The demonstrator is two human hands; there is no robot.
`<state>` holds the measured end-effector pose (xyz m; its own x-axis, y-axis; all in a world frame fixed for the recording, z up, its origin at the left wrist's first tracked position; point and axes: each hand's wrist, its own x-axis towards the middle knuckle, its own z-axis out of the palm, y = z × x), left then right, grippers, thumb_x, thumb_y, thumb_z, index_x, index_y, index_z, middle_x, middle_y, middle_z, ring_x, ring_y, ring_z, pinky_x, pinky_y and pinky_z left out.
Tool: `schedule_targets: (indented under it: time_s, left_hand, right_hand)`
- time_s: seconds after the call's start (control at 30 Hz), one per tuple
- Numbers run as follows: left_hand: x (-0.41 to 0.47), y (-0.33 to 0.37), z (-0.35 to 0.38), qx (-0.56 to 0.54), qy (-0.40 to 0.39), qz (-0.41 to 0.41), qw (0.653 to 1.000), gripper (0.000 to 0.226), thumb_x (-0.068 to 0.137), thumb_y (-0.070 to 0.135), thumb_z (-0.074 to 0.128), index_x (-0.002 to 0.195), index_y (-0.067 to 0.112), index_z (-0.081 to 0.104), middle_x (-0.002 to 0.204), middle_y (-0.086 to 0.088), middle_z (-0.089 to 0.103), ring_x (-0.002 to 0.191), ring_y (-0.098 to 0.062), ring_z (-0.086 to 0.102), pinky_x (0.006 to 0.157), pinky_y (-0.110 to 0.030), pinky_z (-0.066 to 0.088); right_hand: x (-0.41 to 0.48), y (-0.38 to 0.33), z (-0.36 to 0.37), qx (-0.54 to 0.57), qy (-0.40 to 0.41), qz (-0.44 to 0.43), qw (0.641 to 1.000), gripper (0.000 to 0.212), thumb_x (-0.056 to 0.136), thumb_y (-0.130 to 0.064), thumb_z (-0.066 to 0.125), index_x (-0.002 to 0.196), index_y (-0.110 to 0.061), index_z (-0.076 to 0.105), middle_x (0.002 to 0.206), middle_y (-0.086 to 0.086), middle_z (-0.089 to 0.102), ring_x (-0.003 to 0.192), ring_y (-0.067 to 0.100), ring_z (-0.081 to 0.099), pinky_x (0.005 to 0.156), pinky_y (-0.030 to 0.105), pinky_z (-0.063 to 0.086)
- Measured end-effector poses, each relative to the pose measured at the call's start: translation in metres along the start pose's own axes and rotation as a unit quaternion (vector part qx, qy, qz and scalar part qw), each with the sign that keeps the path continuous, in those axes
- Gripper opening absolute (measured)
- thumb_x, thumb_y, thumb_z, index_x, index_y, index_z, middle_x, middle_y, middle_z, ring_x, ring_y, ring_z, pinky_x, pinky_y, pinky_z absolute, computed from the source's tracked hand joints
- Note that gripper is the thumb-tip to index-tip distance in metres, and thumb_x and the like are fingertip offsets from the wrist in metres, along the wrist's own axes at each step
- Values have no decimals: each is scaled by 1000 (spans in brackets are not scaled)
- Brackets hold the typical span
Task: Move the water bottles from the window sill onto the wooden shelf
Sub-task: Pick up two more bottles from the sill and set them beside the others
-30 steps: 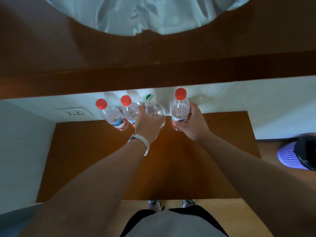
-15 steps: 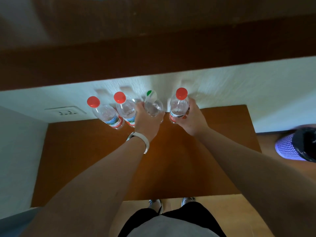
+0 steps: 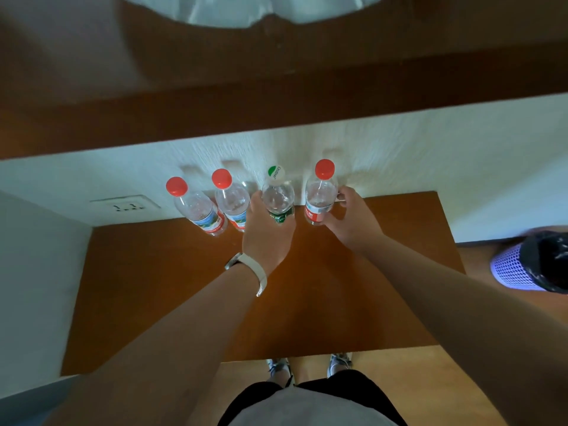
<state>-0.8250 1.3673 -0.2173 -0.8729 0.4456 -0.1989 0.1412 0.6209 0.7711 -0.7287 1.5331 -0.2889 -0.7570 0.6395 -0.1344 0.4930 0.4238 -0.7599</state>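
- The scene is dim and warm-toned, with a bluish cast on the white wall (image 3: 430,142).
- Light falls from above and behind the viewer's side, throwing soft, faint shadows of the bottle caps (image 3: 324,168) onto the wall just behind them.
- A dull sheen sits on the wooden shelf (image 3: 184,287), brightest near its middle.
- The clear bottle bodies catch small pale highlights.
- Wide-angle distortion bends the sill edge (image 3: 276,118) and the shelf's sides outward.
- The upper part of the frame is smeared and out of focus; the pale fabric (image 3: 276,10) at the top is blurred.
- The forearms at the bottom are soft and oversized.
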Motion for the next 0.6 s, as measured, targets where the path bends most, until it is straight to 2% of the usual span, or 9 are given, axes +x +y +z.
schedule_targets:
  time_s: [0.1, 0.27, 0.37, 0.6]
  left_hand:
    - [-12, 6, -19, 52, 7, 55, 997, 67, 90, 32, 67, 147, 21, 33, 147, -2, 46, 132, -24, 46, 105, -43, 46]
    - [-21, 18, -57, 145, 12, 192, 970, 54, 92, 30, 65, 140, 12, 47, 142, -9, 52, 129, -29, 50, 102, -49, 49]
    - [-25, 23, -72, 179, 9, 252, 951, 50, 91, 29, 66, 136, 10, 53, 142, -12, 54, 132, -33, 48, 105, -48, 45]
    - [-28, 26, -94, 252, 13, 326, 911, 46, 91, 33, 66, 131, 11, 60, 140, -12, 57, 133, -34, 48, 106, -50, 40]
  right_hand:
    - [-9, -11, -9, -29, 24, -35, 999, 58, 86, -49, 63, 136, -29, 41, 134, -5, 52, 108, -1, 43, 87, 26, 39]
    - [-22, -42, -32, -96, 52, -70, 992, 55, 87, -54, 53, 136, -30, 42, 139, -4, 50, 104, 4, 48, 84, 27, 40]
    - [-32, -60, -47, -121, 56, -107, 985, 54, 87, -58, 46, 134, -31, 43, 137, -6, 50, 112, 10, 53, 83, 27, 43]
    - [-61, -93, -67, -191, 73, -149, 967, 52, 92, -55, 47, 136, -27, 44, 140, -4, 48, 119, 15, 52, 85, 25, 41]
